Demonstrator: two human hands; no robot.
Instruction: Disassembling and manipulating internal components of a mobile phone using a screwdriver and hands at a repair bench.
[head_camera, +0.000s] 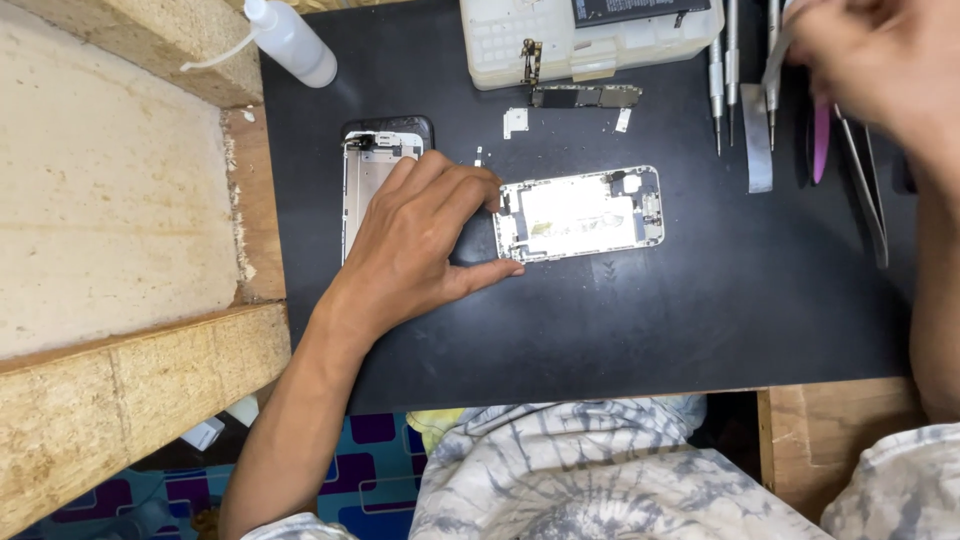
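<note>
An opened phone body (580, 215) lies flat in the middle of the black mat (620, 320), its metal insides showing. My left hand (420, 235) rests on the mat and pinches the phone's left end between thumb and fingers. Partly under that hand lies a second phone part, a screen frame (370, 170). My right hand (870, 50) is up at the far right, blurred, over a row of tools; it seems to have its fingers on a thin metal tool, but I cannot tell for sure.
Screwdrivers (725, 80), a pink pry tool (821, 140) and tweezers (865, 185) lie at the back right. A white parts tray (590, 40) and a loose circuit board (585, 96) sit at the back. A squeeze bottle (295, 42) lies at the mat's back left. Raw wooden boards (120, 200) border the left.
</note>
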